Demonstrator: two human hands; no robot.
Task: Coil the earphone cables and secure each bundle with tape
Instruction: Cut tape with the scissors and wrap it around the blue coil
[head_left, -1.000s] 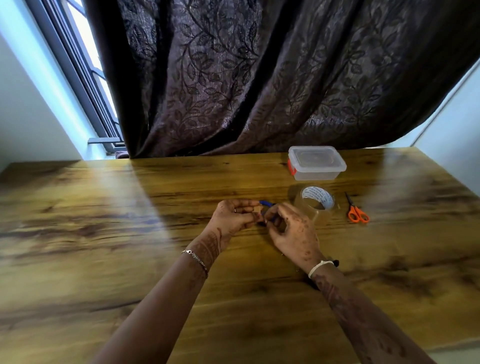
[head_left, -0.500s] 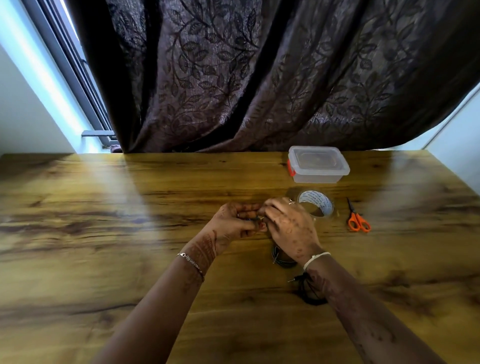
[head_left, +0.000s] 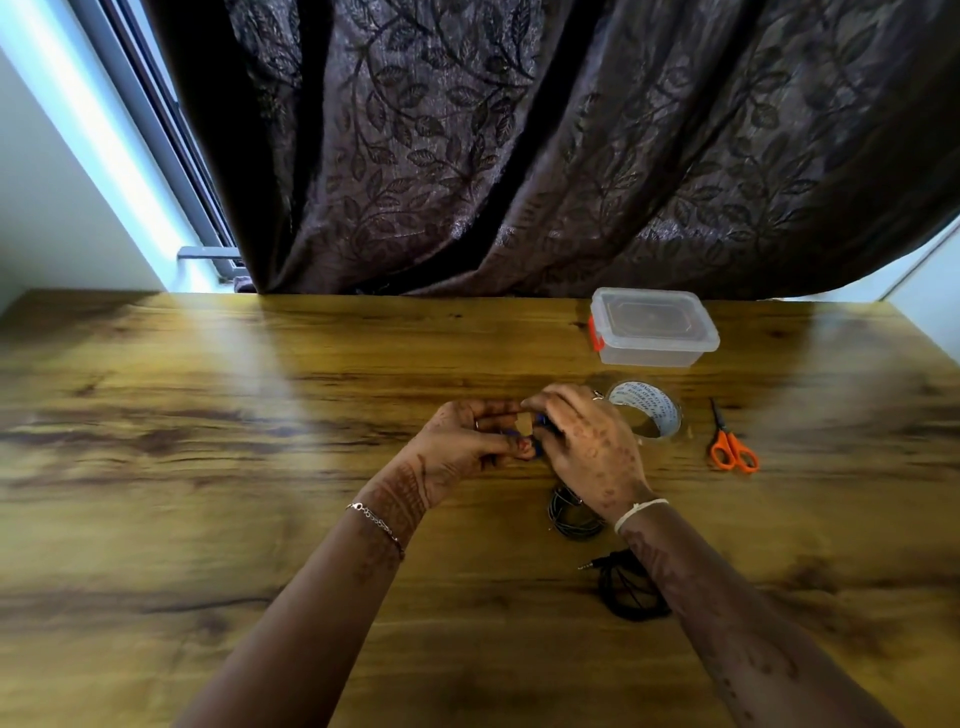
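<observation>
Above the wooden table (head_left: 260, 467), left hand (head_left: 462, 441) and right hand (head_left: 587, 441) still pinch the blue cable (head_left: 538, 451).

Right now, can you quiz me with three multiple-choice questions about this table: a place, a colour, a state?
1. Where do the small orange-handled scissors lie?
A) right of the clear tape roll
B) on the floor
C) on a chair

2. What colour is the latch on the clear plastic lidded box?
A) green
B) red
C) yellow

3. What are the left hand and right hand doing?
A) resting flat
B) cutting tape
C) pinching a small blue item together

Answers: A, they lie beside the roll; B, its end clip is red; C, curled fingers meet around it.
</observation>
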